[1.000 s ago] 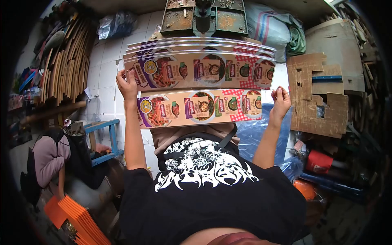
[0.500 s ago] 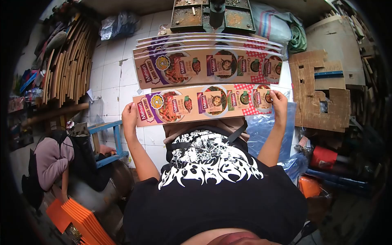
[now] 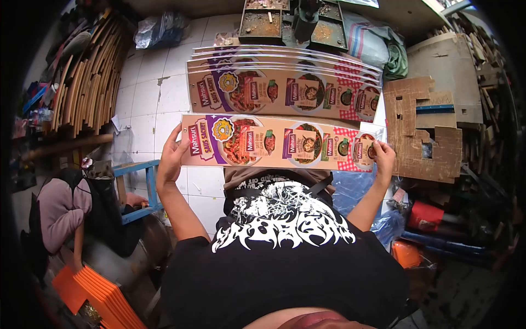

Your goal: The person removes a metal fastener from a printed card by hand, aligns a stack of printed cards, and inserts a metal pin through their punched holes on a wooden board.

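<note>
A long printed panel (image 3: 279, 143) with food pictures and a "Mahsuri Saus Sachet" label lies lengthwise across the front of my body. Its left end is gripped by my left hand (image 3: 174, 156), thumb and fingers closed at the edge. My right hand (image 3: 384, 159) pinches the panel's lower right end. Just beyond it, several matching panels (image 3: 282, 96) lie in an overlapping stack, their upper edges fanned out. Neither hand touches that stack.
Behind the stack is a metal machine (image 3: 306, 22) with trays. Cut cardboard (image 3: 405, 104) lies at the right, with a white sack (image 3: 364, 44) behind. At left are a blue frame (image 3: 150, 186), upright boards (image 3: 90, 82), orange sheets (image 3: 101, 296) and a seated person (image 3: 63, 208).
The front panel has turned slightly, its right end now lower. My left hand has moved up along its left end, and my right hand has shifted right and down.
</note>
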`<state>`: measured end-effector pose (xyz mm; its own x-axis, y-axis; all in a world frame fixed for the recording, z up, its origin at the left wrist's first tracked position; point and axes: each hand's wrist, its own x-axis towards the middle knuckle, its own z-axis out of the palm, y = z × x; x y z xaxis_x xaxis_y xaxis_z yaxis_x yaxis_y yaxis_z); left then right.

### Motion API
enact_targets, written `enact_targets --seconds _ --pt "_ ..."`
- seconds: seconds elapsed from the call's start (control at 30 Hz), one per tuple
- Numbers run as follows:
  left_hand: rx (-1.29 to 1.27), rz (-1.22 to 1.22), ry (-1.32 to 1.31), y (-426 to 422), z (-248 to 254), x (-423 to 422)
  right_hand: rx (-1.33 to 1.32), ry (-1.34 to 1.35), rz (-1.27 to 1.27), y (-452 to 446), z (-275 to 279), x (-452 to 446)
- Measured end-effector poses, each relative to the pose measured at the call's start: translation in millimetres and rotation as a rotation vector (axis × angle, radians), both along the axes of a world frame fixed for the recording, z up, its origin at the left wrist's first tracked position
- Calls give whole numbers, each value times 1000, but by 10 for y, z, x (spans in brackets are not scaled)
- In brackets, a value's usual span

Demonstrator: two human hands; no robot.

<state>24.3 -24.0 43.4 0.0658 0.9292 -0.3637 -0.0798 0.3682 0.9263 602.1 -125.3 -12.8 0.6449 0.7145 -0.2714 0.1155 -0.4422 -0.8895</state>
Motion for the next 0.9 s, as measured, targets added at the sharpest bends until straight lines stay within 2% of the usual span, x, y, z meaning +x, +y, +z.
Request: enact_targets --seconds 0.07,0.1,0.17,0.27,0.33,0.4,0.43,0.5,0.57,0.67,0.73,0.77,0.83,0.9 --pt "130 -190 -13 11 347 171 9 67 7 -148 -97 102" --pt "77 -253 -15 71 455 143 -24 129 -4 -208 -106 125" --pt "54 -281 -49 151 692 152 -120 243 12 -307 -70 173" --pt "71 -312 -76 331 1005 195 -212 213 18 -370 -38 306" --pt "137 -371 -59 508 1208 265 -160 127 0 -310 -66 374" --pt "201 -427 -42 650 1364 385 -5 -4 17 -143 186 253" --pt "274 -452 -37 691 1417 492 42 28 52 -13 345 108" --pt "347 -476 -39 765 1420 671 260 86 118 261 540 -244" --pt "319 -581 -129 806 1345 784 324 113 231 494 824 -751" --pt "268 -590 -208 717 1239 982 449 211 374 700 1113 -1453" --pt "269 -571 -210 601 1173 1056 646 162 390 747 1241 -1738" --pt "260 -551 -219 532 1160 1080 644 167 393 755 1237 -1784" --pt "253 -513 -205 391 1127 1129 795 -44 322 758 1227 -1832" --pt "208 -508 -217 295 1113 1210 780 32 353 734 1271 -1860"
